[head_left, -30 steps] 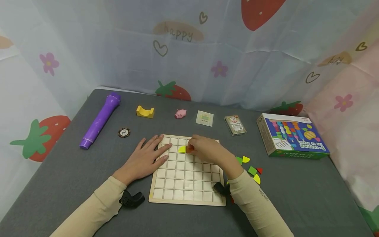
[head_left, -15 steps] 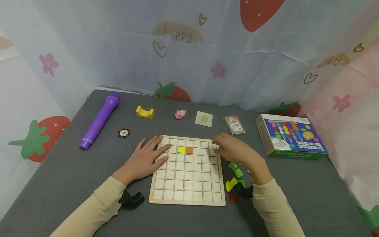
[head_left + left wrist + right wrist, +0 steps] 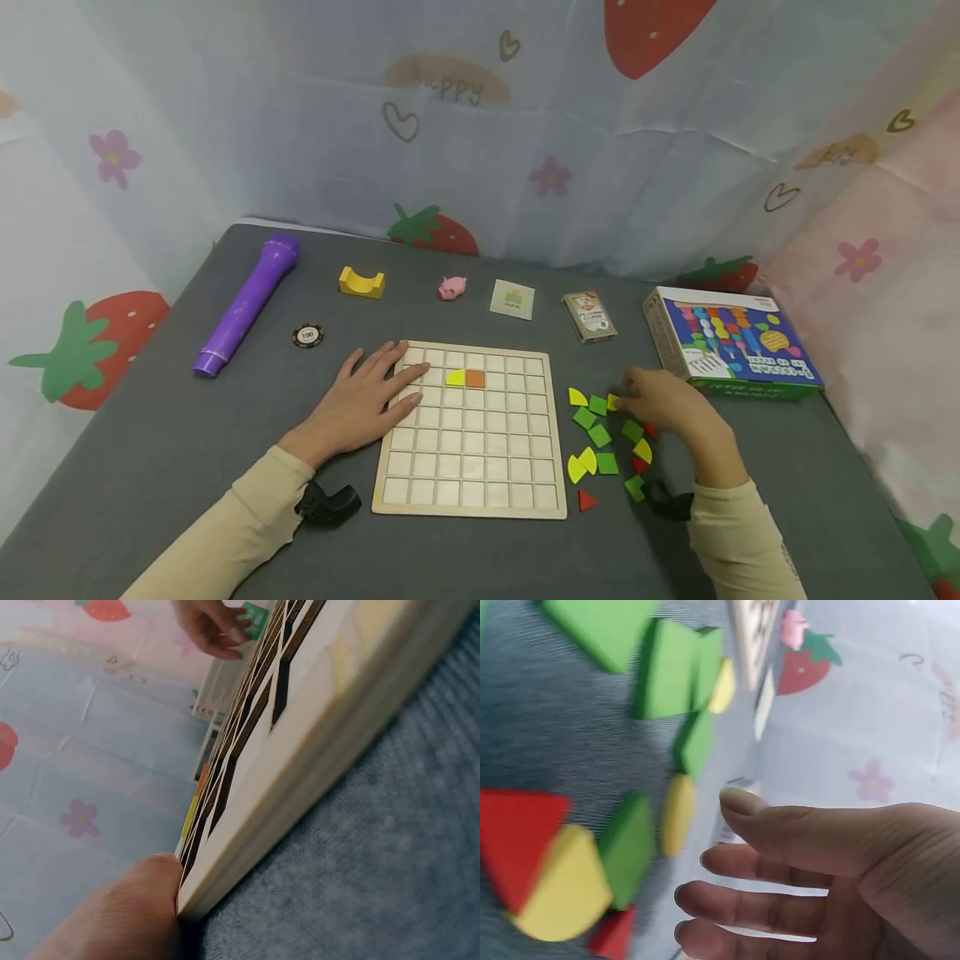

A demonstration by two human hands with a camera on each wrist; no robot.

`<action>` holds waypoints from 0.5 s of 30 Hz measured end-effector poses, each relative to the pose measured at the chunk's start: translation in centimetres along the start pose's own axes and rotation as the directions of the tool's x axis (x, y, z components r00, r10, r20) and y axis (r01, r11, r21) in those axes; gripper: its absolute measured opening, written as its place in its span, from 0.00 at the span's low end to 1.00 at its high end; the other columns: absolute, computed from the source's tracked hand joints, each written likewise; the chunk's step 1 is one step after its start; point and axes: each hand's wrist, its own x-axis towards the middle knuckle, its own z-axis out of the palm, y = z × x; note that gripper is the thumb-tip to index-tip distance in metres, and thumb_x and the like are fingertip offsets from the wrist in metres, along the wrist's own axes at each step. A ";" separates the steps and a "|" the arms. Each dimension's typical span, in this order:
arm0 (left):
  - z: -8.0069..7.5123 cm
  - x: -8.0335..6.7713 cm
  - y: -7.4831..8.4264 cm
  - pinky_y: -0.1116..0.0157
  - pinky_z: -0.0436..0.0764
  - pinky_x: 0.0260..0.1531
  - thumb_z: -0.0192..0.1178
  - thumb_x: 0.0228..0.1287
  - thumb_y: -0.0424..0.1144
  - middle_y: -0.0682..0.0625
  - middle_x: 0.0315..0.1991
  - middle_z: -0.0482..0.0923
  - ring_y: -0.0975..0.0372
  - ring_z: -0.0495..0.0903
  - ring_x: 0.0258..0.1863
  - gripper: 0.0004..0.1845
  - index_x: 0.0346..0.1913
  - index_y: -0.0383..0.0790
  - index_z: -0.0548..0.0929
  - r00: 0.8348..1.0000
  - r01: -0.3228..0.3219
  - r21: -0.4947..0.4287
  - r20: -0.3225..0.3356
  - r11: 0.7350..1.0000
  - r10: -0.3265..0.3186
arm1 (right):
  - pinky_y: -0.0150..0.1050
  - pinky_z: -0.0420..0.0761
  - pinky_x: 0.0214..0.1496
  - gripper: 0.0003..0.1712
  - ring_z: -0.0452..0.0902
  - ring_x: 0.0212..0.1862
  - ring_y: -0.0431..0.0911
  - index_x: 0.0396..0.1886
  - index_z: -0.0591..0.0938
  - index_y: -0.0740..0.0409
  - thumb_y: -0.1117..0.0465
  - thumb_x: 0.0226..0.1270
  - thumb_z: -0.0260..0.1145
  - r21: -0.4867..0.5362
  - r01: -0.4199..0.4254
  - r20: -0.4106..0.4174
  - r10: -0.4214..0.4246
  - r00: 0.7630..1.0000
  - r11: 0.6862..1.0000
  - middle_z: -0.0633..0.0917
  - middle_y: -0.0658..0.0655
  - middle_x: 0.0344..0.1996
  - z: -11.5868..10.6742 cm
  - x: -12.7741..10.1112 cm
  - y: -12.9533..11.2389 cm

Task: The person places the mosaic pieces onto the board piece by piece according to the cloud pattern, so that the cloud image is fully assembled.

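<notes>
A wooden grid board [image 3: 460,510] lies on the grey table. On it, a yellow quarter-circle tile [image 3: 455,377] sits beside an orange square tile [image 3: 475,378]. My left hand [image 3: 356,408] rests with spread fingers on the board's upper left edge; its thumb [image 3: 142,900] shows at the rim in the left wrist view. My right hand [image 3: 671,408] hovers over the loose tiles right of the board, holding nothing. Its fingertips are close to a yellow quarter-circle [image 3: 678,814]. Around it lie several green squares [image 3: 626,851], yellow quarter-circles and red triangles [image 3: 521,840].
Along the back stand a purple microphone [image 3: 247,304], a yellow block [image 3: 362,283], a pink pig [image 3: 452,288], a small card [image 3: 512,299] and a playing card box [image 3: 589,317]. A poker chip [image 3: 307,335] lies left; a colourful game box [image 3: 735,342] is at right.
My right hand has let go of the orange square tile on the board and moved right to the loose tiles. The left hand has stayed on the board.
</notes>
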 end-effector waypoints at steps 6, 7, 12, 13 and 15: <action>0.0 -0.1 -0.1 0.41 0.45 0.69 0.43 0.73 0.60 0.45 0.75 0.51 0.52 0.50 0.75 0.28 0.72 0.59 0.63 1.000 0.006 -0.013 0.006 1.000 -0.006 | 0.44 0.77 0.35 0.19 0.75 0.31 0.47 0.48 0.76 0.66 0.54 0.69 0.61 0.012 -0.017 0.001 0.017 1.000 1.000 0.82 0.60 0.37 1.1 0.7 0.4; -0.1 -0.1 0.0 0.41 0.45 0.69 0.43 0.73 0.60 0.45 0.75 0.51 0.52 0.50 0.75 0.28 0.72 0.59 0.63 1.000 0.007 -0.014 0.008 1.000 -0.007 | 0.44 0.77 0.34 0.18 0.74 0.31 0.47 0.47 0.76 0.66 0.55 0.69 0.61 0.012 -0.010 -0.005 0.010 1.000 1.000 0.82 0.59 0.36 1.2 0.8 0.3; -0.2 -0.1 0.1 0.41 0.45 0.69 0.43 0.73 0.60 0.46 0.76 0.51 0.52 0.50 0.75 0.28 0.72 0.60 0.63 1.000 0.012 -0.014 0.016 1.000 -0.012 | 0.45 0.78 0.37 0.14 0.75 0.33 0.48 0.46 0.78 0.65 0.58 0.69 0.62 0.026 0.036 -0.047 -0.035 0.998 0.999 0.82 0.59 0.35 1.4 1.3 0.1; -0.2 -0.1 0.1 0.41 0.45 0.69 0.43 0.73 0.60 0.46 0.76 0.51 0.52 0.50 0.75 0.28 0.72 0.60 0.63 1.000 0.013 -0.014 0.016 1.000 -0.012 | 0.45 0.78 0.37 0.14 0.75 0.33 0.48 0.47 0.78 0.65 0.59 0.68 0.62 0.028 0.052 -0.059 -0.051 0.997 0.998 0.81 0.59 0.35 1.4 1.4 0.1; -0.2 -0.2 0.1 0.41 0.44 0.69 0.43 0.73 0.60 0.46 0.76 0.51 0.52 0.50 0.75 0.28 0.72 0.60 0.63 1.000 0.013 -0.014 0.016 1.000 -0.013 | 0.46 0.78 0.39 0.14 0.74 0.34 0.48 0.47 0.78 0.66 0.62 0.67 0.63 0.031 0.093 -0.085 -0.090 0.992 0.995 0.80 0.59 0.35 1.5 1.5 0.2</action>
